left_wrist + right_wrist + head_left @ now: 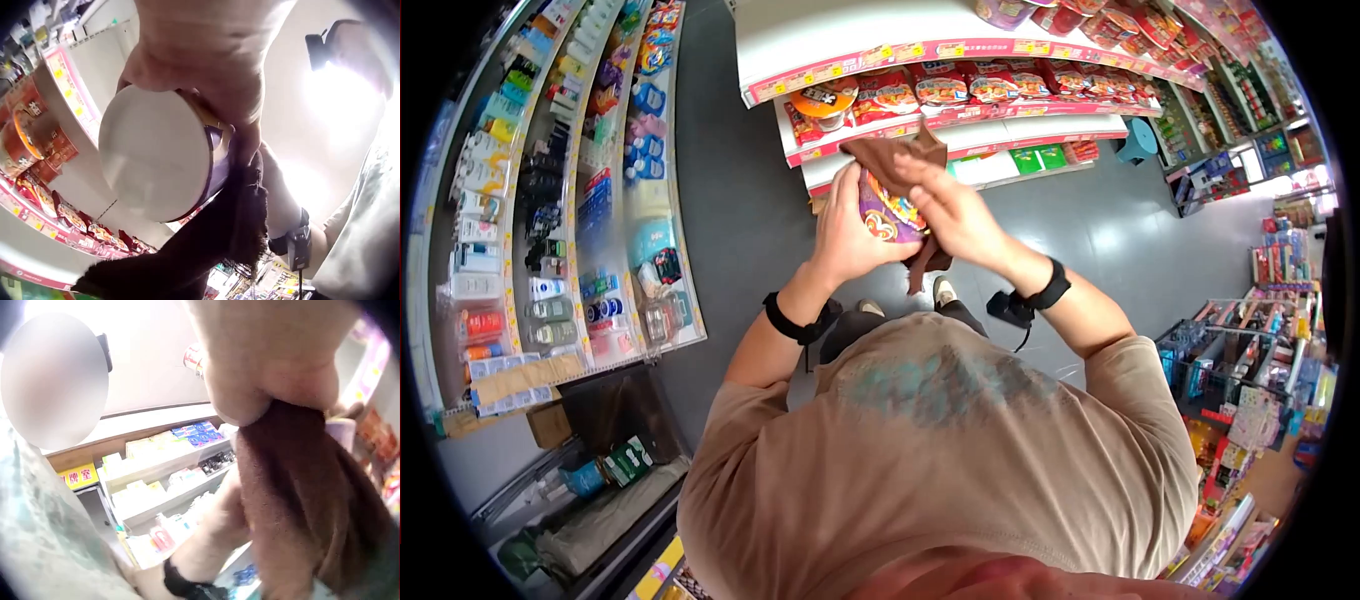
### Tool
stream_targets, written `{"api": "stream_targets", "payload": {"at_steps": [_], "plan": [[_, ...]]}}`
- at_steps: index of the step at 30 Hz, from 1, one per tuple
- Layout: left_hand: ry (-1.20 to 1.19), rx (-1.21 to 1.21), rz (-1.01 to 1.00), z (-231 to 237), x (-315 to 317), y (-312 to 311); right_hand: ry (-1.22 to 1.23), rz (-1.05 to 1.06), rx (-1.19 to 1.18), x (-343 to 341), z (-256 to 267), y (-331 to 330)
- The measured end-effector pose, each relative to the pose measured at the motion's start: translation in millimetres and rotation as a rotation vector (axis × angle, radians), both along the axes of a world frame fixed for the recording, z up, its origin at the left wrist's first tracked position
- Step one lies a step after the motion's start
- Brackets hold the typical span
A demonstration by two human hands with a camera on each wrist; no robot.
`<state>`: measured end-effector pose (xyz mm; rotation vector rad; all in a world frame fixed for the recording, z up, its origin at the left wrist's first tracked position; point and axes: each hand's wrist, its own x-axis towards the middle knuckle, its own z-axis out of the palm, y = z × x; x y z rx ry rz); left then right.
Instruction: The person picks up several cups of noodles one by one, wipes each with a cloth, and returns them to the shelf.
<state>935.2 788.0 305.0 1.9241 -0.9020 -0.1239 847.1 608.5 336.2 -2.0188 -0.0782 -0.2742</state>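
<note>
A purple tub (880,212) with a colourful label is gripped in my left hand (847,228), in front of the shelves. The left wrist view shows the tub's round white end (156,155), with the fingers curled around its side. My right hand (962,215) pinches a brown cloth (915,158) against the far and right side of the tub. In the right wrist view the cloth (290,481) hangs in folds from between thumb and fingers of the right hand (275,362), and it hides most of the tub.
Ahead, a white shelf unit (840,70) holds red noodle packs (941,85) and an orange-lidded bowl (824,100). Shelves of bottles (475,258) stand at the left. A blue bin (1138,140) is at the back right, with wire baskets (1215,345) nearer on the right.
</note>
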Motion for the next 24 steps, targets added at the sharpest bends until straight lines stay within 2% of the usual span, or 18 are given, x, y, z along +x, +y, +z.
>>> {"api": "stream_targets", "payload": {"at_steps": [2,3,4,6,8,9,10,13,14,16,17,18,20,22,24], "plan": [[-0.053,-0.084,0.029,5,-1,-3,-0.104,-0.041,0.096,2,-1,-14],[-0.103,-0.087,0.058,7,-2,-4,-0.187,-0.161,-0.115,1,3,-21],[-0.154,-0.093,0.085,9,-2,-6,-0.248,-0.249,-0.183,1,7,-30],[-0.165,-0.156,0.088,12,-1,-9,-0.193,-0.398,-0.272,-2,4,-62],[-0.149,-0.202,0.103,9,-1,-14,-0.029,-0.396,0.22,-8,3,-85],[-0.13,-0.214,0.114,5,0,-15,-0.002,-0.416,0.279,-10,-3,-95],[-0.111,-0.223,0.121,3,-1,-18,0.069,-0.42,0.471,-12,-4,-104],[0.053,-0.309,0.135,3,-4,-34,0.17,-0.405,0.794,-22,10,-119],[0.09,-0.342,0.152,4,-5,-39,0.124,-0.335,0.861,-27,16,-121],[-0.018,-0.158,0.237,17,-9,-44,0.068,-0.258,0.935,-41,30,-120],[-0.033,-0.085,0.267,25,-12,-50,-0.014,-0.224,0.895,-45,35,-119],[-0.049,-0.013,0.291,29,-13,-56,-0.069,-0.079,0.912,-51,43,-116],[-0.101,0.018,0.251,29,-14,-67,-0.165,0.032,0.64,-58,45,-111],[-0.128,0.049,0.22,36,-21,-81,-0.098,0.097,0.279,-55,44,-99],[-0.203,0.046,0.121,31,-26,-93,-0.126,0.161,-0.396,-36,43,-90]]}}
